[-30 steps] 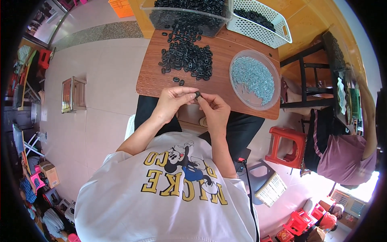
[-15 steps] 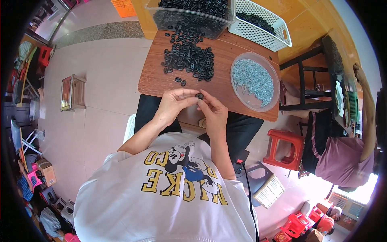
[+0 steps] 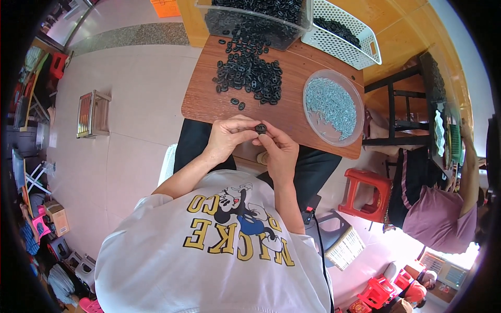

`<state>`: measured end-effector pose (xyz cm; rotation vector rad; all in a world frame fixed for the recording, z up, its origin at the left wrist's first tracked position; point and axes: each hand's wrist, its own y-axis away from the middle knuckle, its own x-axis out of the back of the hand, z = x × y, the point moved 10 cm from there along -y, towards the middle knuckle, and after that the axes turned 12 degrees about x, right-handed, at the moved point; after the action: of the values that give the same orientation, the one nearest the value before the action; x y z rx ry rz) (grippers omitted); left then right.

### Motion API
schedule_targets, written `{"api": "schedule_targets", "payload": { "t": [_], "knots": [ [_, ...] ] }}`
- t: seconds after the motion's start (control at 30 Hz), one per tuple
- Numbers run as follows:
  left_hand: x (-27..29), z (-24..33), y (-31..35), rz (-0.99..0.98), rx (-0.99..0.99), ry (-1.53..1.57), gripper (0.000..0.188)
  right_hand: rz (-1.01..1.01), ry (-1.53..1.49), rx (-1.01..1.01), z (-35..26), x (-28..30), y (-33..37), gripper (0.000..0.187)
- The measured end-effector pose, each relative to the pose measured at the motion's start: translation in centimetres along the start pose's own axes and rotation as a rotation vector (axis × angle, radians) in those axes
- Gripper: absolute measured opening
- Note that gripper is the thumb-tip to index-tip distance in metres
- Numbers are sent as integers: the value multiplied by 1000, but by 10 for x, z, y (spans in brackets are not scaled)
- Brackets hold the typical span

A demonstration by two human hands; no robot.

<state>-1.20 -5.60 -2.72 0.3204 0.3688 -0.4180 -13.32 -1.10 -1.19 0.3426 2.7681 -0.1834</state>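
Between the fingertips of both hands sits a small black oval plastic piece with two holes. My left hand pinches it from the left, and my right hand grips it from the right, just off the table's near edge. A heap of similar black pieces lies on the brown wooden table, with two loose ones nearer me. To the right stands a round clear tub holding many small silvery metal pins or screws. Whether a pin is in the held piece cannot be seen.
A clear bin full of black pieces stands at the table's far side, beside a white perforated basket. On the right are a red stool and a seated person in a purple top. A small metal-framed stool stands left.
The held black piece has turned, so its broad face shows more now. Both hands stay together near the same spot. The whole view has shifted slightly.
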Motion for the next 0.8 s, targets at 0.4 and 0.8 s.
{"api": "schedule_targets", "payload": {
  "t": [0.4, 0.8],
  "knots": [
    [-10, 28, 12, 78, -197, -278, 21, 31, 85, 50, -6, 0, 2, 27],
    [8, 2, 3, 86, -135, -123, 30, -19, 244, 18, -18, -7, -22, 22]
  ]
}}
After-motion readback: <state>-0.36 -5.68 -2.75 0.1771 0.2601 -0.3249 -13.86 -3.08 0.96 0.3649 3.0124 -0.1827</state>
